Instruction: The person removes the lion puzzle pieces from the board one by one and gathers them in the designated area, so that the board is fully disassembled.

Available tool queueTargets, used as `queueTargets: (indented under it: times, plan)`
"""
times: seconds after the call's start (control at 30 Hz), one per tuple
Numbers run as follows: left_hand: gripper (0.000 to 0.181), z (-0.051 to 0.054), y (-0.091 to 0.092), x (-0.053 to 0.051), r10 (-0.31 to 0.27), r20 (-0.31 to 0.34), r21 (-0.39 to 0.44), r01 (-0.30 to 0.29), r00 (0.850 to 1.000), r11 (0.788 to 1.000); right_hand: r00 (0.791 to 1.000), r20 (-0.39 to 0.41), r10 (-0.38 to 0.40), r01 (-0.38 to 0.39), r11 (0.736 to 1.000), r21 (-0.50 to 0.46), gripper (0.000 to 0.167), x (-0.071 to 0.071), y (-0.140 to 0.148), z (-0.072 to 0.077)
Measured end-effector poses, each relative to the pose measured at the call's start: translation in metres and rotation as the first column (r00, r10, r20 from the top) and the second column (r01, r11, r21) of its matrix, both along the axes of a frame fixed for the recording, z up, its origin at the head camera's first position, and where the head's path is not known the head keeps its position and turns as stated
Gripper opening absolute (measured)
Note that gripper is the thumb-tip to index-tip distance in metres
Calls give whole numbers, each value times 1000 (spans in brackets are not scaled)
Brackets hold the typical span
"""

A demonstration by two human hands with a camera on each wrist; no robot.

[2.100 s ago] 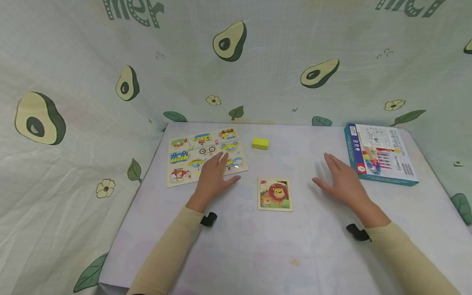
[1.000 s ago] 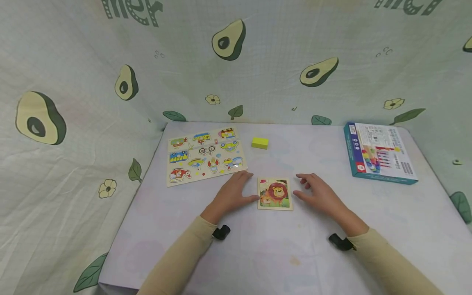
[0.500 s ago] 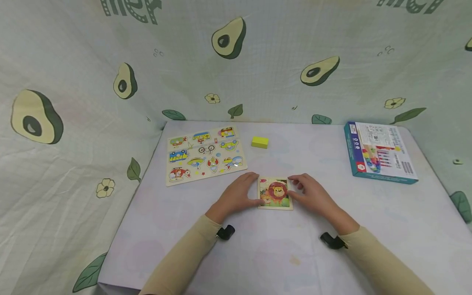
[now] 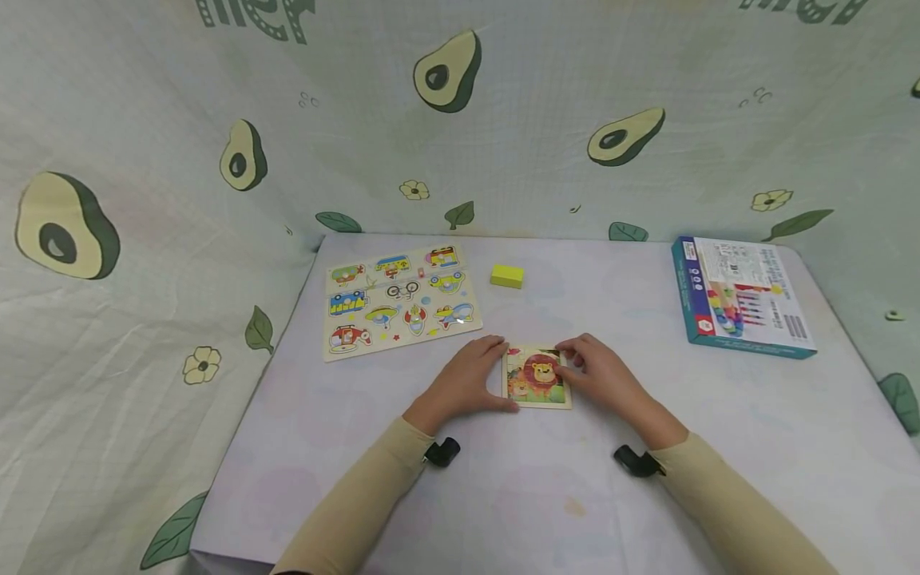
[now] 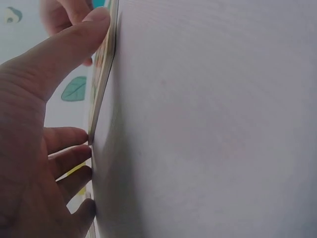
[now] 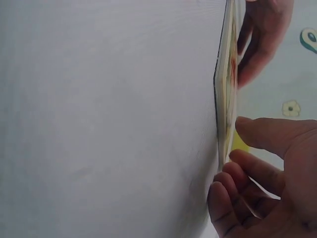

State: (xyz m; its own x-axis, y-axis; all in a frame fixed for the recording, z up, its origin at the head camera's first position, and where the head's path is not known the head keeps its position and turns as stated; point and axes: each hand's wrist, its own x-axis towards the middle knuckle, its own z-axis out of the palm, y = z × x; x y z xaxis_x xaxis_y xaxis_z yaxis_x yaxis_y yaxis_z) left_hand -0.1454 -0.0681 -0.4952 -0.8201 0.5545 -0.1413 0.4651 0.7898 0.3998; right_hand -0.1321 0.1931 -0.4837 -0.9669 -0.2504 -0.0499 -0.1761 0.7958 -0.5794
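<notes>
Lion puzzle (image 4: pixel 530 390) on worktop (image 4: pixel 546 495): left hand (image 4: pixel 463 379), fingers grasping left side; right hand (image 4: pixel 602 374), fingers pinching far right corner.

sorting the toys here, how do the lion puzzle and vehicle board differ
The lion puzzle is smaller and squarish; the vehicle board larger and oblong. The lion puzzle shows one scene; the vehicle board, separate vehicles. The left hand and right hand touch the lion puzzle, not the vehicle board. Both have pale edges.
</notes>
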Motion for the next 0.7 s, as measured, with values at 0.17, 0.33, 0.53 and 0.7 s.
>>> queueTargets:
  times: [0.17, 0.33, 0.53, 0.7]
  plan:
    - [113, 1, 1, 1, -18, -13, -24, 18, 1000, 1000, 1000, -5, -1, 1, 999, 44, 36, -2, -3, -1]
    - [114, 2, 1, 2, -22, -18, -35, 22, 1000, 999, 999, -42, 5, -1, 996, 93, 32, -1, -5, 1]
    - [115, 2, 2, 3, -30, -24, -47, 28, 999, 998, 998, -65, 2, 7, 991, 132, 29, -1, -7, 2]
    - [115, 1, 2, 2, -27, -28, -64, 25, 999, 998, 997, -73, 1, 9, 990, 144, 28, -1, -7, 2]
